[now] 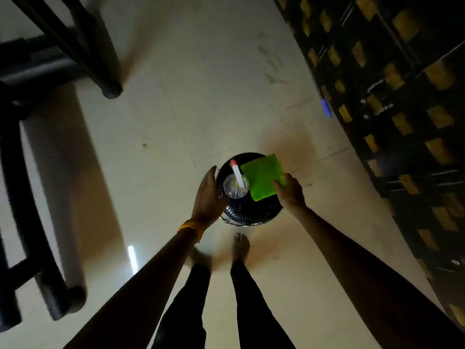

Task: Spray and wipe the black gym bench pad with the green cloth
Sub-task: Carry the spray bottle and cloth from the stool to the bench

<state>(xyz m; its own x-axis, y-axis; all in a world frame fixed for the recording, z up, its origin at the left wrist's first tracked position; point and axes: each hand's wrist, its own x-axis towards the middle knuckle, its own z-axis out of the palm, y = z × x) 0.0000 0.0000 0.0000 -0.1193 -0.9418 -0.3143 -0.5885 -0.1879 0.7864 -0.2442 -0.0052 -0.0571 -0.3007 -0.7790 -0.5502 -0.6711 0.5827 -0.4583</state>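
Observation:
A folded green cloth (261,176) lies on a round black stool (251,212) straight below me. Beside it on the stool stands a clear spray bottle (236,188), seen from above, with a white nozzle and red tip. My right hand (290,192) pinches the cloth's near right corner, thumb on top. My left hand (207,195) is held edge-on with straight fingers at the stool's left side, close to the bottle; I cannot tell whether it touches the bottle. I cannot make out the black bench pad.
Black gym equipment frames (63,54) stand on the pale tiled floor at the left, blurred by motion. A dark wall unit with yellow patches (402,96) runs along the right. My bare feet (240,245) are just short of the stool.

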